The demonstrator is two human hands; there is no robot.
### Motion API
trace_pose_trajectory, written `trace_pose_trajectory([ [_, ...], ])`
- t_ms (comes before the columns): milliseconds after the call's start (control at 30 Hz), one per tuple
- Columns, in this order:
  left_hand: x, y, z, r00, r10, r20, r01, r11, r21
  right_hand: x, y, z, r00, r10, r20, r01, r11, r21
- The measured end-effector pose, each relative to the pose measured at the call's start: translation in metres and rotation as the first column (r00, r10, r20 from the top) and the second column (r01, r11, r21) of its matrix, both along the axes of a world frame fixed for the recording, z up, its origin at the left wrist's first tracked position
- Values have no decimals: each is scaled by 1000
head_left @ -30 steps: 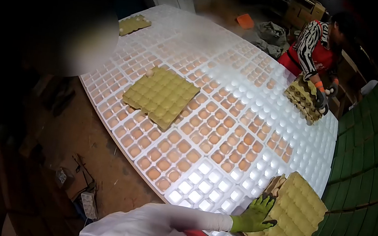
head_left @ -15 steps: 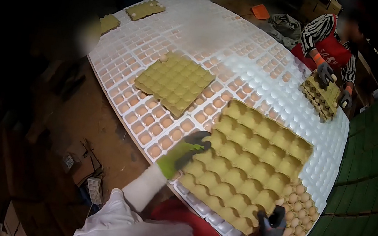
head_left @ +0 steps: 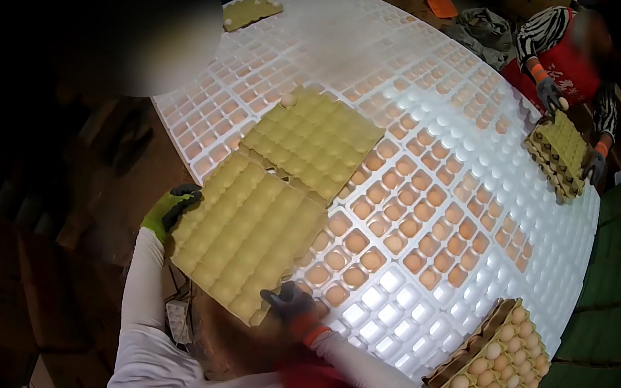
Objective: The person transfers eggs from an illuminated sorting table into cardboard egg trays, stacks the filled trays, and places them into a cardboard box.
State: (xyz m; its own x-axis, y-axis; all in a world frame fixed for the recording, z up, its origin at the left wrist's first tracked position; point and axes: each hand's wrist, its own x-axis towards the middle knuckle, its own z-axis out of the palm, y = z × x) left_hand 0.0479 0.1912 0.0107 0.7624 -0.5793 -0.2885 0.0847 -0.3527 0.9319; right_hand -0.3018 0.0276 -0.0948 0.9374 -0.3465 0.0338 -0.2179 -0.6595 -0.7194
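Observation:
My left hand [head_left: 173, 210], in a green and dark glove, grips the left edge of an egg-free yellow pulp tray [head_left: 250, 235]. My right hand [head_left: 290, 301], in a dark glove with an orange cuff, holds the same tray at its lower right corner. The tray is over the near left edge of the table, close beside another yellow tray [head_left: 314, 140] that lies on the white egg packs. One egg [head_left: 288, 100] sits at that tray's far corner. At the right, a stack of pulp trays [head_left: 497, 370] has brown eggs filling its top tray.
White plastic packs [head_left: 398, 307], many with brown eggs, cover the table. Across it a person in a red apron [head_left: 572, 72] handles eggs at a tray stack [head_left: 561, 154]. A small tray [head_left: 252, 12] lies at the far left. Green slatted panels [head_left: 614, 336] stand at the right.
Both my hands have carried the yellow tray leftward, away from the egg-filled stack, to beside the tray on the packs. The stack's eggs are now uncovered.

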Motion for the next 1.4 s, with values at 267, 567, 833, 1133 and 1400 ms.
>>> trace_pose_trajectory([
  [267, 34, -32, -40, 989, 147, 30, -149, 945, 290, 38, -49, 44, 959, -10, -285, 160, 845, 510],
  [567, 36, -12, -73, 988, 122, -90, -117, 991, 60, 140, -218, 25, 770, -566, -293, 637, 678, 366],
  [833, -1, -54, -66, 975, 134, -177, -160, 977, -143, 200, -298, 10, 787, -608, -99, 609, 742, 279],
  [1133, -4, -36, -43, 977, 202, -74, -210, 970, -120, 24, -266, 81, 550, -818, 166, 205, 325, 923],
  [1400, 22, -42, -102, 969, 175, -174, -193, 977, -88, -282, -275, 224, -299, -773, 560, 525, 357, 773],
])
